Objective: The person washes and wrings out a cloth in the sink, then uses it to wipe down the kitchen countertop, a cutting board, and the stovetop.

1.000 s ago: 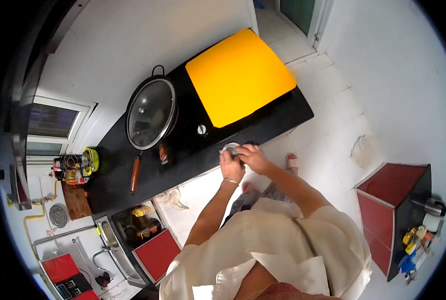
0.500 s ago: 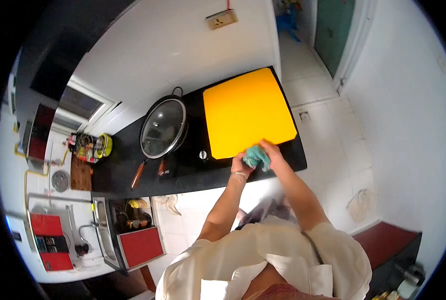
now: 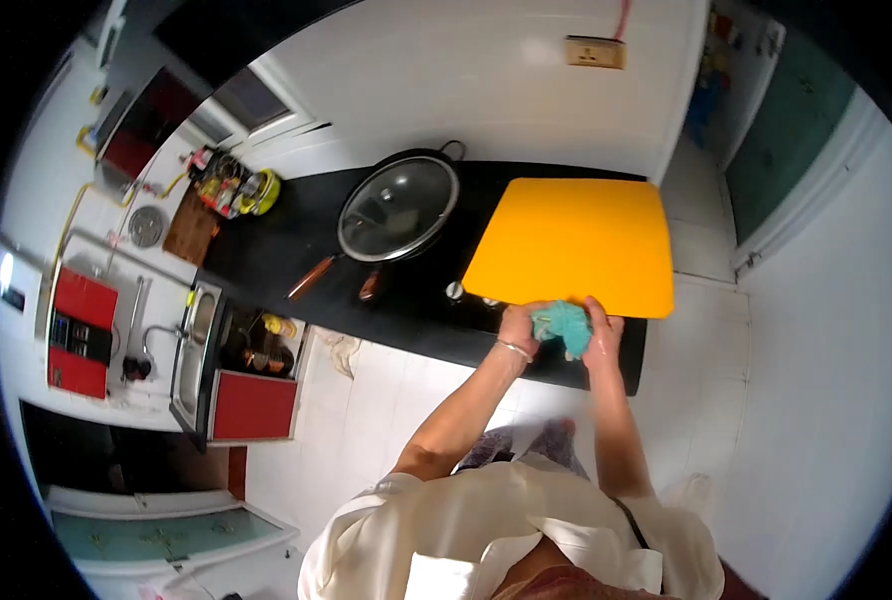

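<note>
A bunched teal cloth (image 3: 563, 327) is between my two hands at the front edge of the black countertop. My left hand (image 3: 519, 328) is closed on its left side, with a bracelet at the wrist. On the other side my right hand (image 3: 603, 342) grips the cloth, its fingertips close to the yellow board. That flat yellow board (image 3: 578, 240) lies over the right end of the counter, just beyond my hands. Whether my fingers touch its front edge I cannot tell.
A lidded pan (image 3: 401, 208) with wooden handles stands left of the board. Stove knobs (image 3: 454, 290) show by the board's front left corner. Farther left are a wooden board (image 3: 192, 225), a rack of bottles (image 3: 228, 185) and a sink (image 3: 198, 330). A wall socket (image 3: 595, 52) is above.
The view has swung, so the counter and board sit farther right in the picture. A second knob now shows beside the board. Both hands still hold the bunched cloth.
</note>
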A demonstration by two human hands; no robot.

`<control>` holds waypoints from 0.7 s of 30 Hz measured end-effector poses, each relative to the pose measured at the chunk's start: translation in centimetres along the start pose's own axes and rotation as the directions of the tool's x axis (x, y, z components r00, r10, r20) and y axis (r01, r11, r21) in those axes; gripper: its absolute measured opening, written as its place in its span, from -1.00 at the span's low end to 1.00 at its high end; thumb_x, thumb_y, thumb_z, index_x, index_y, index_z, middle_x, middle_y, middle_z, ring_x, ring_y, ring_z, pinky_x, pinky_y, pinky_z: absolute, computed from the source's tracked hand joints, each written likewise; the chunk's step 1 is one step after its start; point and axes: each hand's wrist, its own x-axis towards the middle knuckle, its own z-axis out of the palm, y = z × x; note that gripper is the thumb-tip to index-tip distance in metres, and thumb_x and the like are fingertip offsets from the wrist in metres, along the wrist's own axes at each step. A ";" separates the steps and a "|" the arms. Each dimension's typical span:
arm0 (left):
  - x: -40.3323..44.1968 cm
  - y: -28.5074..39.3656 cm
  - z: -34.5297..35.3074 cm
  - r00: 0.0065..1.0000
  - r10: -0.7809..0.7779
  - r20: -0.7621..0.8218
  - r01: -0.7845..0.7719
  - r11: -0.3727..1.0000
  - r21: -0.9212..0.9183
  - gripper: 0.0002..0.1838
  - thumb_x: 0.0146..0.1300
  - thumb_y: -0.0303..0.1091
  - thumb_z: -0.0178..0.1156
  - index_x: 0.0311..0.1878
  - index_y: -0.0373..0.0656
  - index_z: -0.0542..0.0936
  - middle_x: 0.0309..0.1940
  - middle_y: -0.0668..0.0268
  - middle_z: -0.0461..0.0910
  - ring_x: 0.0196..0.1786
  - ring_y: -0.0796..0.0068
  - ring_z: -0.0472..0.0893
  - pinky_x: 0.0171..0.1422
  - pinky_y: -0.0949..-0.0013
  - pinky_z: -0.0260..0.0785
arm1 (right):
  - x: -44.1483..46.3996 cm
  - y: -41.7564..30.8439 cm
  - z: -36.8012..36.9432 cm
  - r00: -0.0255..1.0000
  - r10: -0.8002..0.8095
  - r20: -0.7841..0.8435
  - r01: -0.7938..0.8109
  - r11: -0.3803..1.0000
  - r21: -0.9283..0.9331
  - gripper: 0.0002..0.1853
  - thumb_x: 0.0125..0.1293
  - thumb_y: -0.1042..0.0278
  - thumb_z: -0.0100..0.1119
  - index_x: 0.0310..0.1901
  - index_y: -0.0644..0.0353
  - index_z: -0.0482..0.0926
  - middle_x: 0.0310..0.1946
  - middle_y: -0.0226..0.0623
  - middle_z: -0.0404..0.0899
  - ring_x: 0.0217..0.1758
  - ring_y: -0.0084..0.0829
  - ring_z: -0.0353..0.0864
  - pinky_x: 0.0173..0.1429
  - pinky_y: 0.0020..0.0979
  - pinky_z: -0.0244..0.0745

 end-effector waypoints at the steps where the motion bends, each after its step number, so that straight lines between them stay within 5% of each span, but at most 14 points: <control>1: -1.3 1.2 0.6 0.999 0.035 0.023 -0.035 0.999 0.015 -0.67 0.17 -0.60 0.26 0.03 -0.23 0.62 -0.10 0.24 0.72 -0.07 0.23 0.72 0.07 0.17 0.59 | -1.2 -0.9 1.5 1.000 -0.019 0.012 0.019 1.000 -0.009 -0.70 0.41 0.44 0.28 0.13 0.30 0.59 0.00 -0.32 0.66 0.01 -0.41 0.65 0.06 -0.37 0.58; 8: -12.5 13.3 -2.3 0.970 0.224 0.093 -0.221 0.974 -0.046 -0.68 0.14 -0.67 0.27 0.00 -0.34 0.66 -0.08 0.16 0.74 -0.11 0.26 0.74 0.06 0.27 0.62 | -11.4 -0.2 13.8 0.989 -0.115 0.091 0.121 0.990 -0.068 -0.63 0.47 0.33 0.25 0.18 0.36 0.52 0.06 -0.28 0.61 0.04 -0.45 0.59 0.13 -0.38 0.51; 11: -17.7 19.9 -8.4 0.947 0.316 0.061 -0.312 0.947 -0.075 -0.72 0.13 -0.67 0.25 -0.05 -0.36 0.66 -0.13 0.14 0.74 -0.14 0.30 0.74 0.03 0.32 0.62 | -16.8 3.8 20.5 0.955 -0.121 0.272 0.167 0.974 -0.156 -0.66 0.50 0.33 0.19 0.16 0.38 0.53 0.06 -0.24 0.61 0.05 -0.41 0.59 0.17 -0.36 0.49; 17: -28.3 32.2 -26.7 0.840 0.524 -0.138 -0.526 0.850 0.030 -0.74 0.13 -0.64 0.23 -0.07 -0.36 0.63 -0.25 0.21 0.70 -0.21 0.31 0.71 -0.06 0.34 0.57 | -27.7 19.1 34.4 0.862 0.124 0.491 -0.073 0.990 -0.122 -0.69 0.49 0.32 0.19 0.11 0.38 0.57 0.03 -0.28 0.63 0.03 -0.42 0.59 0.14 -0.36 0.50; 21: -33.4 37.3 -36.4 0.668 0.648 -0.365 -0.697 0.717 -0.004 -0.72 0.15 -0.65 0.21 -0.04 -0.39 0.61 -0.16 0.15 0.69 -0.18 0.23 0.71 -0.04 0.29 0.59 | -33.7 27.2 42.4 0.719 0.329 0.612 -0.271 0.944 -0.189 -0.67 0.49 0.33 0.19 0.14 0.37 0.55 0.02 -0.32 0.62 -0.01 -0.47 0.59 0.10 -0.38 0.53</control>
